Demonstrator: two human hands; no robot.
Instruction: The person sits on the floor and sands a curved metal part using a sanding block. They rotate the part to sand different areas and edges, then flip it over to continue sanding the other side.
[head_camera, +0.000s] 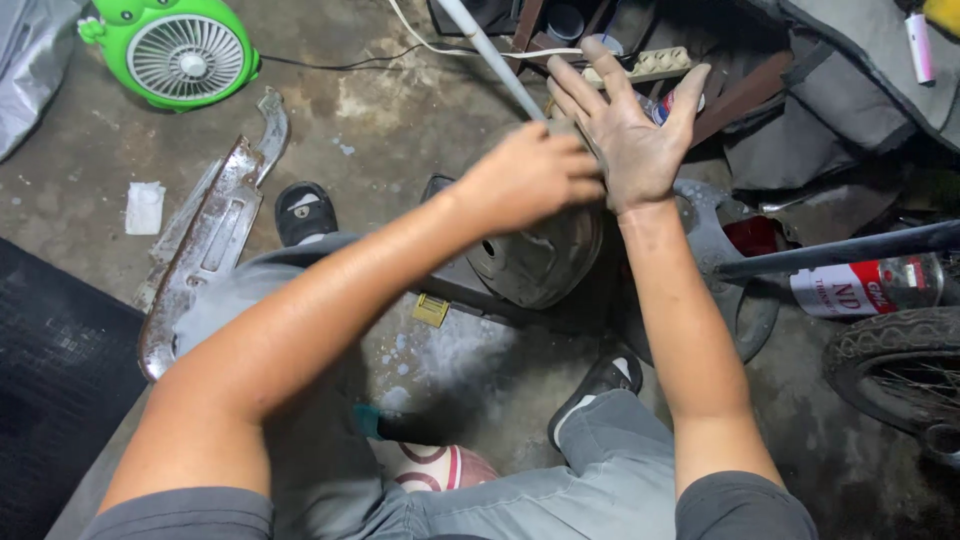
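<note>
Far left: green fan (183, 50) on the concrete floor (400, 120), with a crumpled white tissue (145, 207) nearer. Just right of that, a long rusty metal cover (205, 255) lying on the floor, long axis running from near left to far right. Further right, a black sandal (303, 211) on one foot, a second sandal (600, 380) nearer, right of middle.

Centre: round grey metal drum (535, 265), dusty, resting on its side on the floor between the knees. Left hand (530, 175) closed in a fist over the top of the drum, seemingly gripping something small there; exactly what, cannot tell. White rod (490, 52) slanting from the far edge down to the fist, long axis far left to near right, lower end hidden behind the knuckles. Right hand (630, 130) wide open, fingers spread, palm grimy and facing back, wrist just touching the drum's far right edge. Drum directly below both hands; left hand the nearer one, sitting on it.

Right: red and white spray can (865, 285) lying on the floor, a dark bar (840, 250) across it, and a tyre (895, 365) at the near right edge
</note>
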